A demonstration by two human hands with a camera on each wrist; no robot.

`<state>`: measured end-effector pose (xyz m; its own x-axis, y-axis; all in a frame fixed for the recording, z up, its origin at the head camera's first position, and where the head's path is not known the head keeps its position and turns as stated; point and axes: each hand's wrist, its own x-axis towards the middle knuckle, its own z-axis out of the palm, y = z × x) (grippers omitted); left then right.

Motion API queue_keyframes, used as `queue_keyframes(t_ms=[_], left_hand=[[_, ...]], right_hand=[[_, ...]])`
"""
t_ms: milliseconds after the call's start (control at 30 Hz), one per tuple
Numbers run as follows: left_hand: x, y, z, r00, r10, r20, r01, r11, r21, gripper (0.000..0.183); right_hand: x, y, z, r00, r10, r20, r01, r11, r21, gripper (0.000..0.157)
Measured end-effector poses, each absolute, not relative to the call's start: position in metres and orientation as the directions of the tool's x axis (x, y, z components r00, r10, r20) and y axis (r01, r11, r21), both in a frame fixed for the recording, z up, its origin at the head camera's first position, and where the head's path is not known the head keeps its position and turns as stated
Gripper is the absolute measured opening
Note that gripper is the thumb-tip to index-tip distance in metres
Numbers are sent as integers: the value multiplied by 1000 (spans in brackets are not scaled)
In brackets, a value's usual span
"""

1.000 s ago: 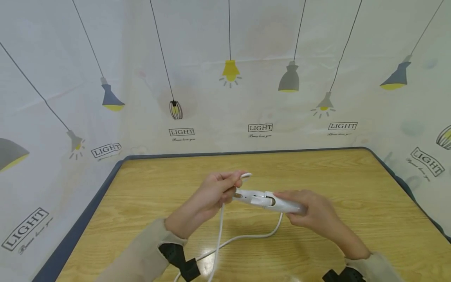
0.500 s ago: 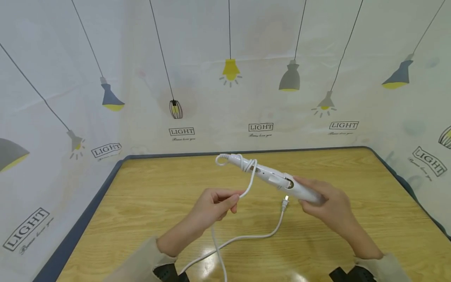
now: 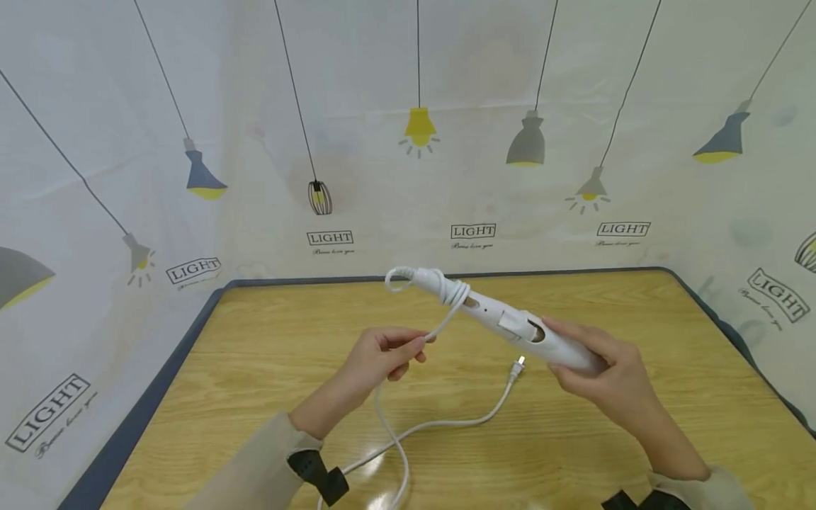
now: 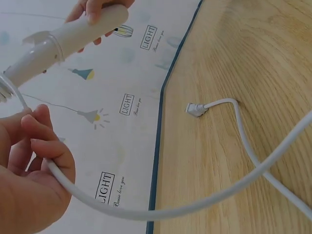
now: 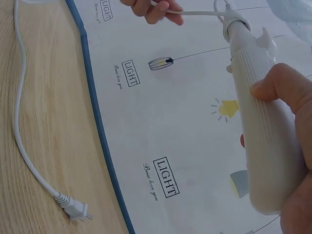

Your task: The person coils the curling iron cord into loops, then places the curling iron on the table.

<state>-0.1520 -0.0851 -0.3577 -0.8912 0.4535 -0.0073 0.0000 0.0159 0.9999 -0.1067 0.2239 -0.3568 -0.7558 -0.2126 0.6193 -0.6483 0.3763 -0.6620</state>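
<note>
A white hair straightener (image 3: pixel 503 320) is held up above the table, sloping from upper left down to the right. My right hand (image 3: pixel 615 382) grips its thick end, with the thumb lying along the ribbed side in the right wrist view. White cord (image 3: pixel 454 292) leaves the thin end in a small loop and winds several turns round that end. Left of it and lower, my left hand (image 3: pixel 376 361) pinches the cord between thumb and fingers, drawn straight from the turns. Past this hand (image 4: pixel 34 180) the cord sags toward the table in the left wrist view.
The loose cord crosses itself on the wooden table (image 3: pixel 268 354), and its two-pin plug (image 3: pixel 517 368) lies below the straightener. A pale wall covering (image 3: pixel 382 177) printed with lamps stands behind the table's dark-blue edge (image 3: pixel 344 280).
My left hand has come round from the straightener's thin end to below it, pulling the cord into turns. My right hand has moved slightly right, and the thin end has risen.
</note>
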Motion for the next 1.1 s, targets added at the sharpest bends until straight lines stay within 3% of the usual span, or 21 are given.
queue_keyframes(t_ms=[333, 533, 600, 833, 1100], left_hand=[[-183, -90, -372, -788, 615, -40, 25, 96, 995, 46], [-201, -88, -373, -651, 759, 12, 62, 37, 997, 23], [-205, -88, -372, -631, 775, 41, 131, 55, 990, 18], [-209, -94, -362, -732, 681, -20, 194, 236, 952, 34], [-211, -100, -348, -707, 707, -9, 289, 300, 909, 13]], right_hand=[[-98, 221, -348, -741, -266, 616, -670, 250, -698, 62], [-96, 219, -349, -671, -341, 658, -714, 57, -698, 60], [-95, 219, -349, -672, -362, 646, -706, 49, -707, 61], [-93, 223, -351, -634, -490, 599, -736, 143, -662, 64], [-92, 225, -354, -649, -645, 403, -658, 211, -723, 56]])
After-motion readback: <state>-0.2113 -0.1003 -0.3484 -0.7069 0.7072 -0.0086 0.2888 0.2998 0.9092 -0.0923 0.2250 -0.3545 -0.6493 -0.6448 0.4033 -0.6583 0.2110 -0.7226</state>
